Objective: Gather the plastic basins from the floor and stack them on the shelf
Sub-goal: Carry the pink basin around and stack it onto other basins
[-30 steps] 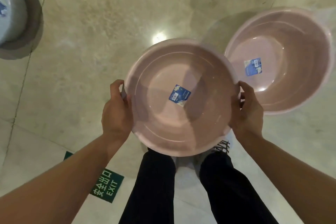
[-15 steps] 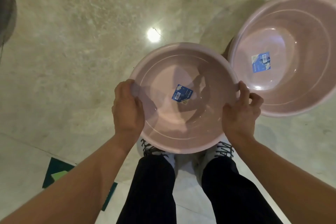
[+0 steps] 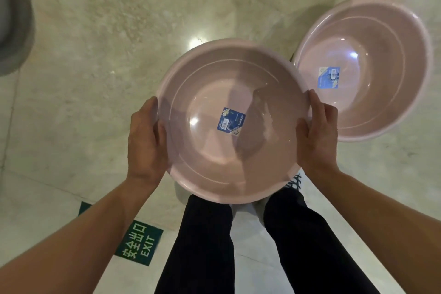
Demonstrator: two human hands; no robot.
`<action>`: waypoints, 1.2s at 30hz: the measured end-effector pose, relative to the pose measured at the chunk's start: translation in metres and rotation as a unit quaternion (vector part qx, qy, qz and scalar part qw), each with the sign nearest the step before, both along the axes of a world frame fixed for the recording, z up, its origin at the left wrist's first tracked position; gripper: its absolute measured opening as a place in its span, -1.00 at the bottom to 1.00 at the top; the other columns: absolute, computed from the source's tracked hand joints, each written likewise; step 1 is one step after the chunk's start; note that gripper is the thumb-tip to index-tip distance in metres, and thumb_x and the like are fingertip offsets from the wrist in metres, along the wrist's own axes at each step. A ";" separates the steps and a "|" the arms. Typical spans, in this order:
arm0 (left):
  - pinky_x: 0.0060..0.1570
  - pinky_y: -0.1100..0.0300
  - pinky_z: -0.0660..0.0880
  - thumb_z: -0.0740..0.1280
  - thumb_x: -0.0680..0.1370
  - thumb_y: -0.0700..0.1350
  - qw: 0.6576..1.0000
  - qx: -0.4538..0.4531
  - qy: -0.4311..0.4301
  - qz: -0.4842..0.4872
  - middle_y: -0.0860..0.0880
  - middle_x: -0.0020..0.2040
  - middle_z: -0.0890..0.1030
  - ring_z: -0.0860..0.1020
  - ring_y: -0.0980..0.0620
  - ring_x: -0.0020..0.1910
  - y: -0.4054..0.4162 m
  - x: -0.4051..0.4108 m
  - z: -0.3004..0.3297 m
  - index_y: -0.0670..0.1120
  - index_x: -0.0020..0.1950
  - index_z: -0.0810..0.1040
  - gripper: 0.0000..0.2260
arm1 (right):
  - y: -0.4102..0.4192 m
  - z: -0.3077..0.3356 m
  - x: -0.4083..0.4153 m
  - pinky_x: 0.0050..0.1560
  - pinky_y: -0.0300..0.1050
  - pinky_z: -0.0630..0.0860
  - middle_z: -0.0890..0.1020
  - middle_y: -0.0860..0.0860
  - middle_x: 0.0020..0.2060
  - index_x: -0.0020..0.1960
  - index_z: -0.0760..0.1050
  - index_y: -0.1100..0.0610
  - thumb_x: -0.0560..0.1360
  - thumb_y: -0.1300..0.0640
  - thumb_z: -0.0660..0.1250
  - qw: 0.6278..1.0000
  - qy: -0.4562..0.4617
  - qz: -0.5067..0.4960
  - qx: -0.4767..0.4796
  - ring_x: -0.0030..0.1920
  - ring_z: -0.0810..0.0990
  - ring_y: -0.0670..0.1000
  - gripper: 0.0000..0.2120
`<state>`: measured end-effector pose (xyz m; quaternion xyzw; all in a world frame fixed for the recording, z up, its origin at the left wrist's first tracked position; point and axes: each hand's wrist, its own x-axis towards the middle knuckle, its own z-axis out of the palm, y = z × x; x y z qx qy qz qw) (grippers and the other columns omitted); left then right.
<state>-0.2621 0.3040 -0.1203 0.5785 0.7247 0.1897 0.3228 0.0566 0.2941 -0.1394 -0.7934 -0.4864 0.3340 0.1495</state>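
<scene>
I hold a round pink plastic basin [image 3: 202,150] with a blue label in its bottom, level in front of me above my legs. My left hand [image 3: 145,141] grips its left rim and my right hand [image 3: 317,136] grips its right rim. A second pink basin [image 3: 381,102], also with a blue label inside, lies on the marble floor to the right, its near-left edge partly hidden behind the held basin. No shelf is in view.
Beige marble floor [image 3: 107,55] spreads ahead and to the left. A grey round base [image 3: 16,26] sits at the far left edge. A green EXIT floor sign [image 3: 138,243] lies by my left leg. My dark trousers and shoes are below the basin.
The held basin has come up nearer to the camera and looks larger. The view has swung back left, bringing the EXIT sign and grey base back in.
</scene>
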 end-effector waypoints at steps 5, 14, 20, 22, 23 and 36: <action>0.09 0.70 0.15 0.17 0.67 -0.23 1.000 -0.014 0.025 0.009 0.03 0.21 0.39 0.32 0.58 0.09 0.052 0.003 0.093 -0.04 0.51 0.37 -0.60 | 0.033 0.093 0.002 0.12 -0.36 0.28 0.42 0.22 0.28 0.60 0.30 0.09 0.60 0.30 0.21 0.998 0.007 -0.039 0.039 0.05 0.42 -0.05 -0.43; 0.09 0.72 0.10 0.17 0.69 -0.22 0.999 0.023 0.030 -0.038 -0.04 0.25 0.47 0.31 0.39 0.09 0.150 0.057 0.223 -0.07 0.56 0.36 -0.59 | 0.085 0.225 0.051 0.19 -0.25 0.39 0.43 0.09 0.15 0.53 0.42 0.06 0.63 0.26 0.24 0.982 -0.011 -0.132 0.135 0.13 0.51 0.08 -0.52; 0.04 0.71 0.14 0.16 0.68 -0.17 0.994 0.052 0.019 -0.098 0.08 0.17 0.44 0.30 0.65 0.07 0.178 0.118 0.243 0.03 0.54 0.36 -0.59 | 0.072 0.248 0.109 0.04 -0.57 0.27 0.41 0.04 0.14 0.52 0.44 0.07 0.62 0.26 0.25 0.968 -0.019 -0.198 0.156 -0.08 0.39 -0.18 -0.53; 0.05 0.70 0.16 0.18 0.69 -0.17 0.992 0.053 0.020 -0.112 0.07 0.16 0.46 0.32 0.64 0.07 0.180 0.139 0.233 0.00 0.55 0.36 -0.59 | 0.064 0.239 0.128 0.08 -0.47 0.30 0.49 0.07 0.14 0.53 0.43 0.05 0.61 0.20 0.23 0.966 -0.015 -0.225 0.126 -0.09 0.42 -0.12 -0.52; 0.05 0.69 0.17 0.19 0.69 -0.17 0.992 0.055 0.025 -0.113 0.07 0.15 0.46 0.33 0.63 0.06 0.180 0.149 0.226 -0.02 0.55 0.36 -0.59 | 0.062 0.232 0.138 0.11 -0.35 0.34 0.54 0.10 0.13 0.54 0.42 0.04 0.61 0.18 0.23 0.965 -0.013 -0.236 0.114 -0.09 0.44 -0.08 -0.51; 0.12 0.65 0.20 0.19 0.70 -0.14 0.998 0.005 0.038 -0.048 0.07 0.24 0.54 0.40 0.42 0.12 0.166 0.247 0.127 -0.01 0.54 0.41 -0.61 | 0.076 0.122 0.236 0.07 -0.21 0.35 0.64 0.14 0.12 0.58 0.35 0.04 0.67 0.18 0.21 0.977 0.020 -0.210 0.035 0.05 0.59 0.14 -0.52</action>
